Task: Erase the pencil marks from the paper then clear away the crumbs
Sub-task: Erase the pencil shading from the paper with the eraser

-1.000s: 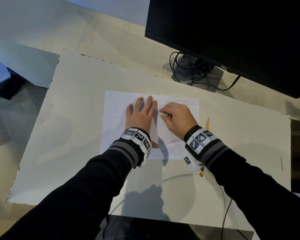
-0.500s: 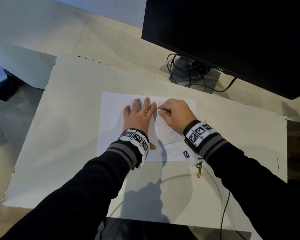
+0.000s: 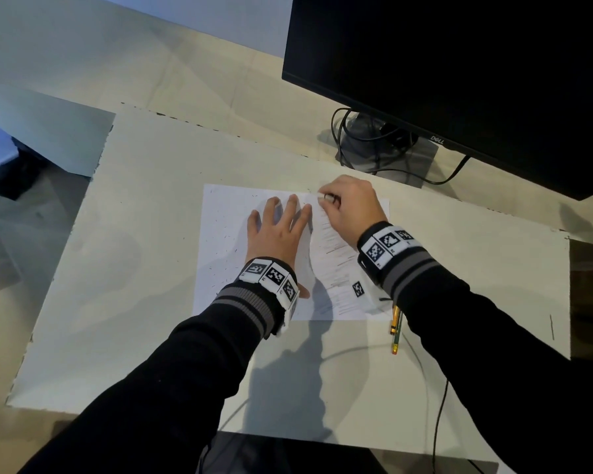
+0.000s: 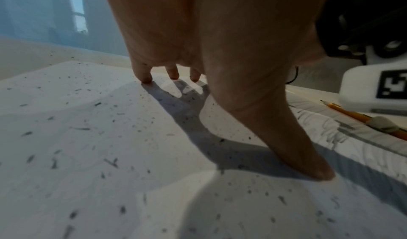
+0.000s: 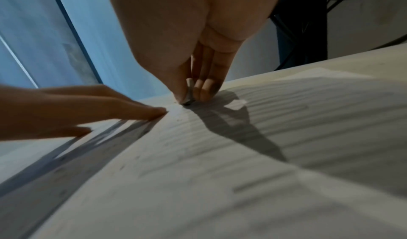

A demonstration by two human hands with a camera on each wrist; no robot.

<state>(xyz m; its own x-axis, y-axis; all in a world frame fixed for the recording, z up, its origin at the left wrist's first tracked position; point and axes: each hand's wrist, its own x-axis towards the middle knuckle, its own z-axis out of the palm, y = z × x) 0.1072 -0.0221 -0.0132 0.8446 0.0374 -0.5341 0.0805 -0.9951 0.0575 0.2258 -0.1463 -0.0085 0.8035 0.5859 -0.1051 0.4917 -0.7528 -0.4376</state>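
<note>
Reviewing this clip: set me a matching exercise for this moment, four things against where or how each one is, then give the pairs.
Things:
1. left hand
2. right hand
3. pencil
4. crumbs

States:
A. lies beside the paper's near right corner
B. pinches a small eraser near the paper's far edge
C. scattered over the paper's left part
D. fingers spread flat, pressing the paper down

Pairs: 1-D, 2-B, 3-A, 4-C
</note>
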